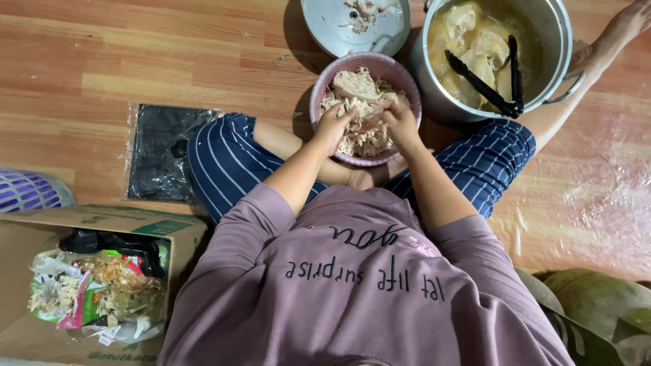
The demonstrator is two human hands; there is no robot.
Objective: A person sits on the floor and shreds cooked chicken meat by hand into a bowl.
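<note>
Left hand (333, 124) and right hand (399, 120) pinch shredded chicken (359, 108) over pink bowl (352, 64) on wooden floor (135, 61); steel pot (556, 27) with black tongs (491, 85) beside

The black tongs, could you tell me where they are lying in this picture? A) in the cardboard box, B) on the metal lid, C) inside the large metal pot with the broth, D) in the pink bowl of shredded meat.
C: the black tongs lie inside the large metal pot, resting on the meat pieces in the broth, beside the pink bowl.
</note>
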